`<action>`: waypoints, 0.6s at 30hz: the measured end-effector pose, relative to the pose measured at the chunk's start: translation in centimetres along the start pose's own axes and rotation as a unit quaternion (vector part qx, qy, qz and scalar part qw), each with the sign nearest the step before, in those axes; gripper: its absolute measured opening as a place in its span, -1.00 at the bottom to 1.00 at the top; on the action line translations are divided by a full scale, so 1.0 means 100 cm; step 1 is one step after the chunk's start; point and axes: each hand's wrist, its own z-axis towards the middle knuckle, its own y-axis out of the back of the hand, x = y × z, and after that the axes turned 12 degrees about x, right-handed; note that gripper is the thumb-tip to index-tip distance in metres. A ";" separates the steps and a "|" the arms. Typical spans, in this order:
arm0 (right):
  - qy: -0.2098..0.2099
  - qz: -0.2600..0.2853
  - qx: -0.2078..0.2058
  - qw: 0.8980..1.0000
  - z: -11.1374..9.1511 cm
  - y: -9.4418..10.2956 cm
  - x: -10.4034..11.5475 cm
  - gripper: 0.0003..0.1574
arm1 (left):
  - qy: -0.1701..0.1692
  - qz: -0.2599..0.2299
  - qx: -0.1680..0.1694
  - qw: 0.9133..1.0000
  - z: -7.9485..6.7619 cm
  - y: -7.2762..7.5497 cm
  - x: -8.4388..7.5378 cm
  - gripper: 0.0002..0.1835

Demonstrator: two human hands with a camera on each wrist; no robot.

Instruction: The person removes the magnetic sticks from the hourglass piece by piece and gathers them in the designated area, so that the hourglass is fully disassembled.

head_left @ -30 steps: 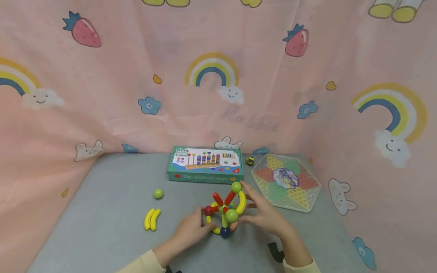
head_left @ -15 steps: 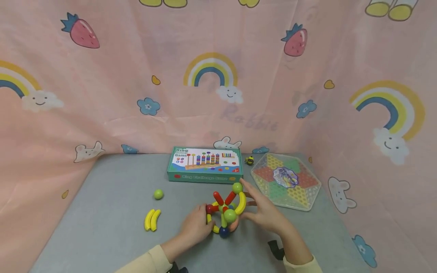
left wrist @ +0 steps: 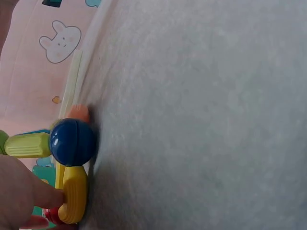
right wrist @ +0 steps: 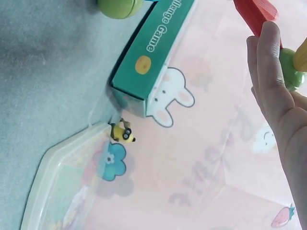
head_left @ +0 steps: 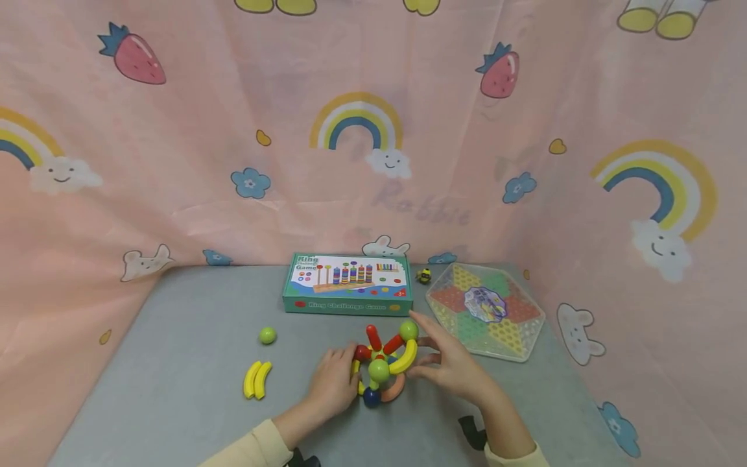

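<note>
Between the hands stands a toy built of coloured balls and rods: a green ball [head_left: 379, 371], a dark blue ball [head_left: 371, 397], red rods [head_left: 373, 337] and a curved yellow rod [head_left: 404, 358]. The left hand [head_left: 334, 383] grips its left side. In the left wrist view the thumb presses another yellow rod [left wrist: 74, 195] beside the blue ball [left wrist: 72, 142]. On the right side, the right hand [head_left: 452, 363] is spread around the upper green ball [head_left: 409, 330], index finger extended along it and thumb near the yellow rod. Its fingers partly hide this ball in the right wrist view.
Behind the toy lies a green Ring Challenge Game box [head_left: 348, 305], with a small bee figure [head_left: 424, 276] beside it. A clear-lidded star-pattern game board [head_left: 508, 334] is at the right. A loose green ball [head_left: 267, 335] and two yellow curved rods [head_left: 257, 380] lie left.
The toy has turned and tilted: its blue ball swung left, and the upper green ball moved slightly down and right. The left hand closed in on its side; the right hand hardly moved.
</note>
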 end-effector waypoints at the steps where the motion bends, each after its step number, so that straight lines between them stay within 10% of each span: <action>1: 0.003 -0.002 -0.002 1.000 0.000 0.000 -0.001 0.20 | -0.003 0.004 0.000 1.000 0.001 0.000 0.001 -0.37; 11: 0.062 -0.027 -0.004 0.998 0.002 -0.004 -0.008 0.08 | -0.070 0.042 -0.034 0.996 0.010 0.000 0.017 -0.51; 18: 0.067 -0.035 -0.008 0.997 0.000 -0.004 -0.008 0.01 | -0.181 0.051 -0.136 0.973 0.000 0.045 0.007 -0.50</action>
